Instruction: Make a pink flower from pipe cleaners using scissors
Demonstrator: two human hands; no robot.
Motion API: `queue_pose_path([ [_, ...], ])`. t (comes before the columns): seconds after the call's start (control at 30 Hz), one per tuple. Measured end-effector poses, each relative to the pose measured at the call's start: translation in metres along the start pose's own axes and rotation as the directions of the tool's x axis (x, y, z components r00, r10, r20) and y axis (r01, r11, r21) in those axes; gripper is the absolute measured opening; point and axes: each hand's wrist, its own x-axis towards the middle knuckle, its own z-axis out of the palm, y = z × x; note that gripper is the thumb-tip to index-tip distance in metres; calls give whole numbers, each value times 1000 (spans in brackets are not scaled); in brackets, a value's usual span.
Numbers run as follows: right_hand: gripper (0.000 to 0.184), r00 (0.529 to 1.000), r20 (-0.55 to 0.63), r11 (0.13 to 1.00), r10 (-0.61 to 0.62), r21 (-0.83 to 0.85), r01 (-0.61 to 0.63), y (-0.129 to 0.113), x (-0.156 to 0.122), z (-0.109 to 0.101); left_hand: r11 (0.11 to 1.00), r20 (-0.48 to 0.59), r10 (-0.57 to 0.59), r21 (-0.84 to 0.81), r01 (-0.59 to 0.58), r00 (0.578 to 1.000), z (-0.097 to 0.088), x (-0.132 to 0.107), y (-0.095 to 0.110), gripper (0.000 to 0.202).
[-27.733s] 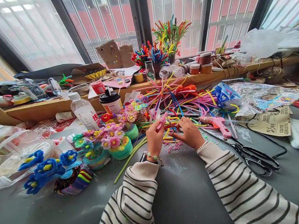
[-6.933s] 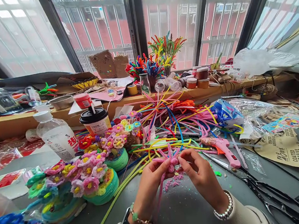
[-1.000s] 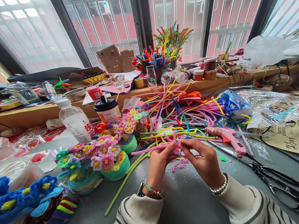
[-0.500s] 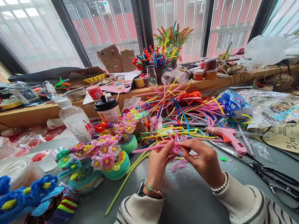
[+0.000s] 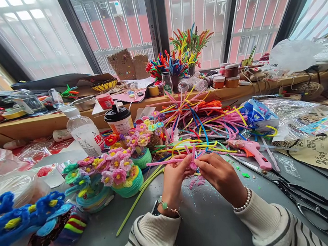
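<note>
Between both hands, over the grey table, is a pink pipe cleaner (image 5: 193, 164) bent into loops with short ends sticking up; one long tail points left. My left hand (image 5: 175, 177) pinches it from the left, thumb and fingers closed. My right hand (image 5: 219, 174) is closed on its right side, fingertips against the loops and partly hiding them. Pink fuzz scraps (image 5: 197, 182) lie on the table just below. Behind the hands, loose yellow and green pipe cleaners (image 5: 182, 148) are spread out.
A pink glue gun (image 5: 256, 153) and large black scissors (image 5: 308, 201) lie to the right. Pots of pipe-cleaner flowers (image 5: 126, 183) and a blue flower piece (image 5: 26, 219) stand left, near a bottle (image 5: 84, 134) and a lidded cup (image 5: 119, 122). Many pipe cleaners (image 5: 211, 115) are heaped behind.
My right fingers have shifted slightly left and closed in on the pink loops. The hand at the far right edge has left view. My left hand stays almost still.
</note>
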Motion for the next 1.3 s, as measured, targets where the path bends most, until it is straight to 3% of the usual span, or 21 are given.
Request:
queue_pose_path([
  [0.23, 22, 999, -48, 999, 13, -48, -15, 2, -2, 0, 998, 110, 19, -57, -13, 994, 0, -1, -1, 21],
  [0.4, 22, 993, -89, 997, 71, -19, -73, 0, -3, 0, 999, 85, 22, -51, -18, 996, 1, -1, 1, 20],
  [0.57, 9, 976, -116, 982, 185, 47, -181, -2, -1, 3, 999, 38, 39, -34, -38, 999, 3, -2, 2, 22],
  [0.93, 7, 965, -120, 973, 232, 38, -230, -1, 1, 6, 1000, 133, 1, -12, 0, 991, 3, -4, 3, 23],
  [1.07, 9, 966, -91, 968, 242, 89, -235, -2, 1, 3, 999, 109, 3, -34, 1, 994, 2, -3, 2, 21],
  [1.3, 18, 885, -72, 873, 460, 215, -437, 0, 1, 4, 1000, 106, 1, 27, -4, 994, 3, -4, 4, 24],
])
